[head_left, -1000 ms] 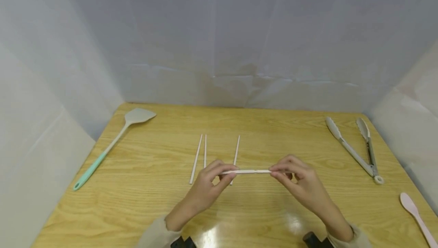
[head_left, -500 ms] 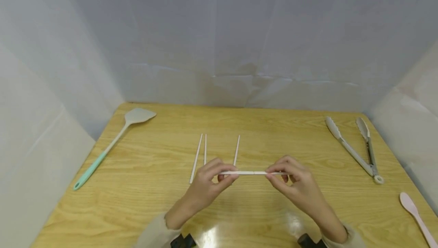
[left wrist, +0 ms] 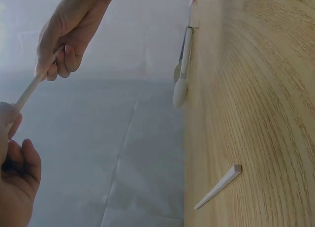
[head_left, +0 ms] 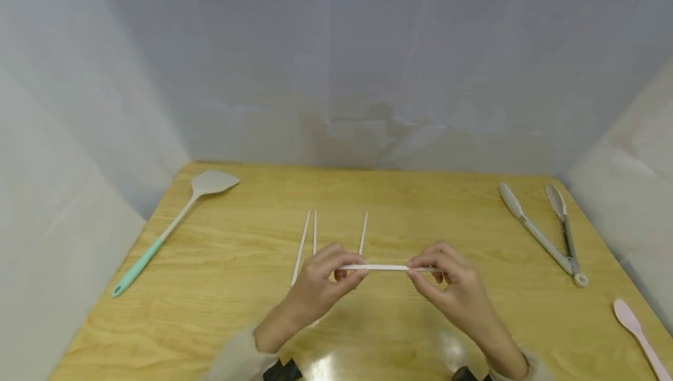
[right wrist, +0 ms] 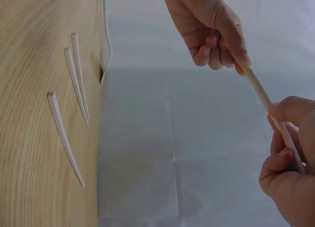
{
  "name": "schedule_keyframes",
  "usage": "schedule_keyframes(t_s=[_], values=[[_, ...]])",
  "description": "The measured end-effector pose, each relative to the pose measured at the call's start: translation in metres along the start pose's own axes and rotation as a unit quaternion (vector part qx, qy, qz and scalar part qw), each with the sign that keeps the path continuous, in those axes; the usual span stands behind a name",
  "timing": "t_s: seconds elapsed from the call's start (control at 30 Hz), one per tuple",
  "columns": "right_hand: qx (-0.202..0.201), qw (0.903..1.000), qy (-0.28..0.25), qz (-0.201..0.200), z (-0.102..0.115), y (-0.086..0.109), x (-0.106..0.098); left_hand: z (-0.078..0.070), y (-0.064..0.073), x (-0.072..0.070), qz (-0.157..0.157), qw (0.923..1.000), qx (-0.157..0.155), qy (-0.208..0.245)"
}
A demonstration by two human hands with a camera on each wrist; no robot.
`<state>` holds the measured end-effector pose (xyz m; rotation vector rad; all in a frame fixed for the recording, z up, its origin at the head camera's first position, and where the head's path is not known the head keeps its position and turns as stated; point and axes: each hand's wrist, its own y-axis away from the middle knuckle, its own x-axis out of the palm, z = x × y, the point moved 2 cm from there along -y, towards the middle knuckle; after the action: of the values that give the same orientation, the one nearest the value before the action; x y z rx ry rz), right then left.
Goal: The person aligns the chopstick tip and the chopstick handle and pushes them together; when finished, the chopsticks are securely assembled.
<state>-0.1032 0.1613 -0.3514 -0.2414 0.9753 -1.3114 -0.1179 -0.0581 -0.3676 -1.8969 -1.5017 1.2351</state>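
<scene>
Above the table, both hands hold one slim, pale chopstick [head_left: 388, 267] level between them in the head view. My left hand [head_left: 318, 280] pinches its left part between thumb and fingers. Toward the other end, my right hand [head_left: 456, 283] has a similar pinch, and the tip runs on behind its fingers. In the right wrist view the chopstick [right wrist: 258, 86] spans both hands, clear of the tabletop. Three more chopsticks lie on the table beyond the hands: a left one [head_left: 301, 249], one close beside it [head_left: 315, 232], and a separate one [head_left: 363, 234]. The left hand partly covers them.
A spatula [head_left: 210, 182] with a mint-green handle lies at the table's left. Spread tongs [head_left: 547, 246] lie at the right, and a pink spoon [head_left: 633, 322] sits near the right edge. Pale sheeting [head_left: 336, 65] surrounds the wooden table [head_left: 431, 205] at the back and sides.
My right hand has moved slightly left along the chopstick, closer to the left hand. A small break line visible mid-stick before no longer shows. The view has tilted slightly; the table items lie as before.
</scene>
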Motion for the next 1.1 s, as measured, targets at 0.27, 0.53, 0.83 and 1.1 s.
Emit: schedule_keyframes(t_s=[0.27, 0.53, 0.83, 1.1], values=[[-0.01, 0.9999, 0.012, 0.004, -0.004, 0.005, 0.003, 0.004, 0.011, 0.006, -0.001, 0.9993, -0.035, 0.009], [-0.018, 0.9985, -0.051, 0.01, -0.013, -0.006, 0.005, 0.013, 0.016, 0.004, 0.003, 0.9947, -0.103, 0.008], [0.098, 0.9836, -0.151, -0.008, -0.027, -0.016, 0.002, 0.017, 0.022, 0.007, 0.049, 0.9823, -0.179, 0.025], [0.129, 0.9675, -0.209, -0.06, -0.046, -0.02, 0.001, 0.016, 0.03, 0.022, 0.149, 0.9651, -0.208, 0.055]])
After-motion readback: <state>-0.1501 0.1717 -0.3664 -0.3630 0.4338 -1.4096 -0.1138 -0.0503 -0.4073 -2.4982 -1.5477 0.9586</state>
